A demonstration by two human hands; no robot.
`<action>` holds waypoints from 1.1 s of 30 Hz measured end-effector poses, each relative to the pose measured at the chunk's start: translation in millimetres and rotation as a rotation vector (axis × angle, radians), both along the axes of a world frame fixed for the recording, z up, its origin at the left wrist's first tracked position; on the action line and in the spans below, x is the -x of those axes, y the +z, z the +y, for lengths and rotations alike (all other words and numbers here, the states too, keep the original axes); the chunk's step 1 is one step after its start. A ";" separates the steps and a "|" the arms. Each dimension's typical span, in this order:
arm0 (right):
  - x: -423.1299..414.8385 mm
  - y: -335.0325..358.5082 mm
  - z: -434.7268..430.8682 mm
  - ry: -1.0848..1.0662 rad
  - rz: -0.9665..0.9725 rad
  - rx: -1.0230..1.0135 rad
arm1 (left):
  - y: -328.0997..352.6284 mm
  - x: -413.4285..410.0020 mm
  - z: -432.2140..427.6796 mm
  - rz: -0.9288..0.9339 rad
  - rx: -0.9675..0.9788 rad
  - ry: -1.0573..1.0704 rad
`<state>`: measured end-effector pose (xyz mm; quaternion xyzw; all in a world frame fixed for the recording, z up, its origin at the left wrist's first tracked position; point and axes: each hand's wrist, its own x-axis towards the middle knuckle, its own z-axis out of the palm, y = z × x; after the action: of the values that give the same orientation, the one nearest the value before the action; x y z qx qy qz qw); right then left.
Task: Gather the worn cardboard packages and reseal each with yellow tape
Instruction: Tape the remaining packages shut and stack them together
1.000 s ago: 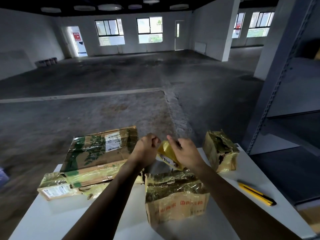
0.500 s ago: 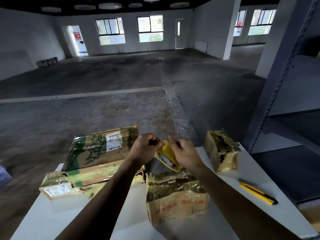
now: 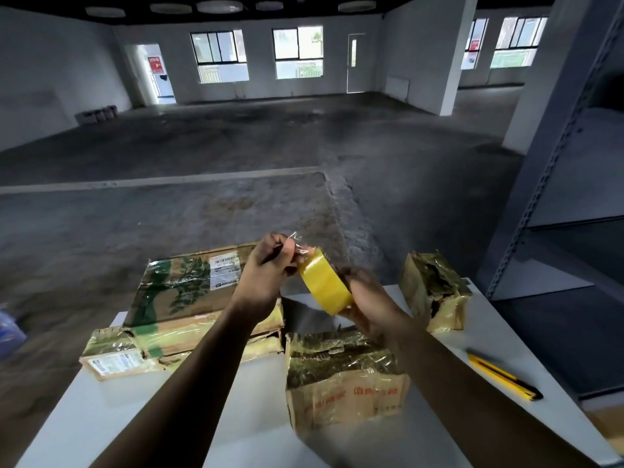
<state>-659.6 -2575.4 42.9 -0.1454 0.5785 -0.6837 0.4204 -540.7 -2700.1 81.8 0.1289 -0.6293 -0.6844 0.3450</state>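
A yellow tape roll (image 3: pixel 326 285) is held above the white table (image 3: pixel 101 410). My right hand (image 3: pixel 366 302) grips it from below and behind. My left hand (image 3: pixel 270 268) pinches the loose, crinkled tape end at the roll's top. Below the hands stands a worn cardboard package (image 3: pixel 344 376) wrapped in yellowish tape. On the left, a large flat package with a green tree print (image 3: pixel 182 292) lies on top of another flat package (image 3: pixel 114 358). A small crumpled package (image 3: pixel 434 290) sits at the right back of the table.
A yellow and black utility knife (image 3: pixel 503 376) lies near the table's right edge. A grey metal shelving rack (image 3: pixel 553 184) stands on the right. Beyond the table stretches bare concrete floor. A blue object (image 3: pixel 8 332) shows at the left edge.
The roll has turned so its yellow outer face shows. My left hand has risen slightly and now lifts a short loose end of tape off the roll.
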 end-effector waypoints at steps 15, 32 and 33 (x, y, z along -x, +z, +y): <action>10.9 -11.8 -3.2 -0.075 0.445 -0.010 | -66.4 -55.8 -25.9 -0.342 -0.321 -0.362; 0.4 -24.3 -23.6 0.440 0.993 -0.348 | -123.2 -66.7 -38.1 -0.698 -0.451 0.069; 2.0 -17.8 -21.4 0.485 1.048 -0.408 | -127.2 -70.7 -44.1 -0.729 -0.377 0.132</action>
<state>-661.5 -2596.8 25.2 -0.5065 0.7780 -0.2816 0.2426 -470.0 -2744.2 -45.4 0.4638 -0.5642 -0.6736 0.1134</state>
